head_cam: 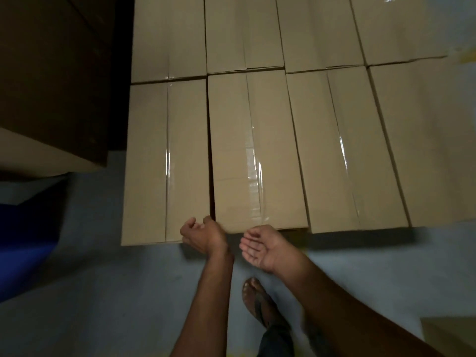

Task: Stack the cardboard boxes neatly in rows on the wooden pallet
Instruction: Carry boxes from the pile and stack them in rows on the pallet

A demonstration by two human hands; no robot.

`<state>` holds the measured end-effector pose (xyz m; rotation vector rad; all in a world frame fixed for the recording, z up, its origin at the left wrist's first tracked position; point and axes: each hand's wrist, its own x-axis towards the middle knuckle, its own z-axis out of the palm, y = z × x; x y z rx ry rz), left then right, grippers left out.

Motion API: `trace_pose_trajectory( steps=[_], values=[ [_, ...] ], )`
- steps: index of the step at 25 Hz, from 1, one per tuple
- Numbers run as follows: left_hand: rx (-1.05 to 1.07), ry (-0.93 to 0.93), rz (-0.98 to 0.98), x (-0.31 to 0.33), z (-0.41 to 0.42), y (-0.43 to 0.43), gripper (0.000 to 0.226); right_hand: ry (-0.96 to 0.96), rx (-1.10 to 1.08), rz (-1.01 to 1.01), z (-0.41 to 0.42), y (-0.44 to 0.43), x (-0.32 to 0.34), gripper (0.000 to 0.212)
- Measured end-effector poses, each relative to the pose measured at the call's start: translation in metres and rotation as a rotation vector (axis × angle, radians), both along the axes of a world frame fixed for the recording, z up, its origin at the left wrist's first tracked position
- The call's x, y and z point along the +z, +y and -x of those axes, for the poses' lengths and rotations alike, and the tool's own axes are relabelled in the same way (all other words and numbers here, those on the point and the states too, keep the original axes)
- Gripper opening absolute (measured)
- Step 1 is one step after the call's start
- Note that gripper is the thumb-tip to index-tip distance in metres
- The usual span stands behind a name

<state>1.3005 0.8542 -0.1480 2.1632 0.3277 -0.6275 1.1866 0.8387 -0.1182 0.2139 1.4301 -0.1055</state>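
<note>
Dim room, grey floor (103,292). Left hand (203,234): grip slack, fingers loosely curled, holding nothing, at the near ends of the first box (164,163) and second box (255,150), right by the dark gap between them; can't tell if it touches the cardboard. Right hand (262,246): grip fully open, palm up, fingers relaxed, empty, just off the second box's near edge. Cardboard boxes lie side by side, taped seams up, near row of four with the third box (345,150) and fourth box (432,145), far row (244,32) butted behind. The first box's near end sticks out further than the second's. What they stand on is hidden. Sandalled foot (257,302) below the hands. Big dark carton (51,73) left, blue object (25,240) under it, cardboard corner (448,336) bottom right.
</note>
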Motion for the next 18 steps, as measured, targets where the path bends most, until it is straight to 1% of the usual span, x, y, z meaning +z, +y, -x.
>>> trace_pose_trajectory(
  steps=[2,4,6,7,8,10,11,13,14,16,17,18],
  values=[
    [0.048,-0.055,-0.112,0.002,-0.033,0.013,0.046,-0.039,0.019,-0.005,-0.028,0.011,-0.001,0.024],
    [0.123,-0.070,-0.216,-0.003,-0.070,0.030,0.060,-0.066,-0.004,-0.015,-0.053,0.022,-0.008,0.043],
    [0.106,-0.105,-0.289,-0.020,-0.107,0.052,0.072,-0.117,-0.042,-0.040,-0.076,0.036,-0.014,0.054],
    [0.074,-0.117,-0.290,-0.033,-0.123,0.062,0.076,-0.140,-0.069,-0.037,-0.086,0.040,-0.019,0.053],
    [0.053,-0.114,-0.250,-0.045,-0.136,0.070,0.077,-0.150,-0.114,-0.033,-0.095,0.041,-0.022,0.046],
    [0.052,-0.113,-0.081,-0.057,-0.142,0.076,0.075,-0.171,-0.226,-0.042,-0.105,0.041,-0.024,0.018],
    [0.048,-0.106,-0.011,-0.061,-0.142,0.077,0.079,-0.160,-0.300,-0.034,-0.110,0.040,-0.032,0.009],
    [0.053,-0.035,0.084,-0.077,-0.140,0.081,0.094,-0.107,-0.412,-0.027,-0.113,0.038,-0.038,0.010],
    [0.041,0.004,0.104,-0.081,-0.136,0.081,0.098,-0.080,-0.441,-0.027,-0.113,0.038,-0.037,0.015],
    [0.001,0.060,0.083,-0.066,-0.128,0.079,0.110,-0.033,-0.460,-0.024,-0.108,0.040,-0.037,0.033],
    [-0.043,0.040,0.046,-0.058,-0.128,0.075,0.117,-0.008,-0.468,-0.032,-0.106,0.040,-0.036,0.038],
    [-0.078,0.012,0.020,-0.055,-0.131,0.070,0.124,0.013,-0.474,-0.033,-0.105,0.039,-0.036,0.037]
  ],
)
